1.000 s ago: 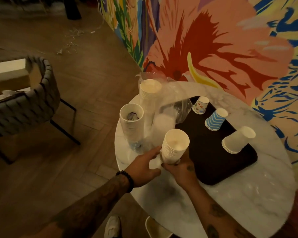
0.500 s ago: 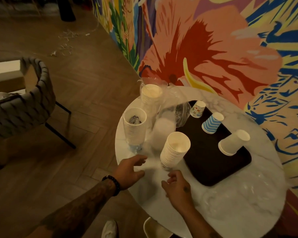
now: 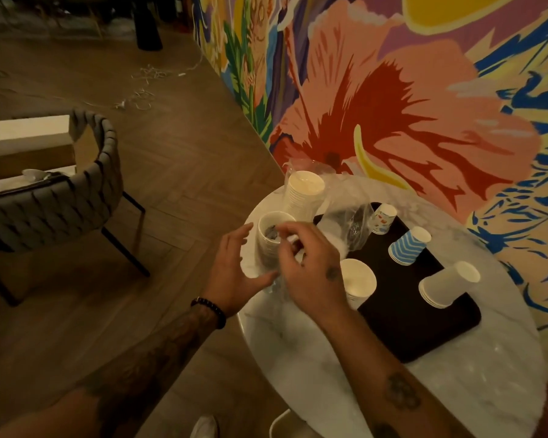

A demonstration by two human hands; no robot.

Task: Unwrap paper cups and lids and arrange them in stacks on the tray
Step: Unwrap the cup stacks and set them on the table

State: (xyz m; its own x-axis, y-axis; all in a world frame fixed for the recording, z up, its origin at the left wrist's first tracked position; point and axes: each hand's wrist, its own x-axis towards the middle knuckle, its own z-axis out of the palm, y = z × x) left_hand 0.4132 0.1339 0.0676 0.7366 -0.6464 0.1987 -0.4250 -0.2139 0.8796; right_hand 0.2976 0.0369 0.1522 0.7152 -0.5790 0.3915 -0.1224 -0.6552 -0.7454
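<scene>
Currently in hand: the unwrapping step. Clock set on the round table (image 3: 329,358), 6 nearest the person.

- Wrapped cup stack (image 3: 271,248): upright at 10 o'clock near the table rim, off the tray, mouth up, something dark inside the top cup. Clear film shows around its base.
- Right hand (image 3: 310,270): over the stack from its 4 o'clock side, fingers curled at the stack's mouth. Whether they already pinch film, I cannot tell.
- Left hand (image 3: 231,279): at the stack's 8 o'clock side, fingers spread wide, holding nothing. Contact with the stack unclear.
- Second wrapped stack (image 3: 304,191): 11 o'clock, just beyond the first, with loose plastic wrap (image 3: 345,216) beside it, draped onto the tray's far corner.
- Tray (image 3: 424,336): dark, centre to 2 o'clock. On it: patterned cups (image 3: 383,218), blue-striped cups (image 3: 408,246) and white cups (image 3: 446,284), all bottoms up. A plain stack (image 3: 359,279), mouth up, is at its 9 o'clock edge.

Judgement: about midway, with two sleeves unopened. Next move calls for a steadying hold low on the stack while the film is drawn off; the tall stack could tip off the table edge.
</scene>
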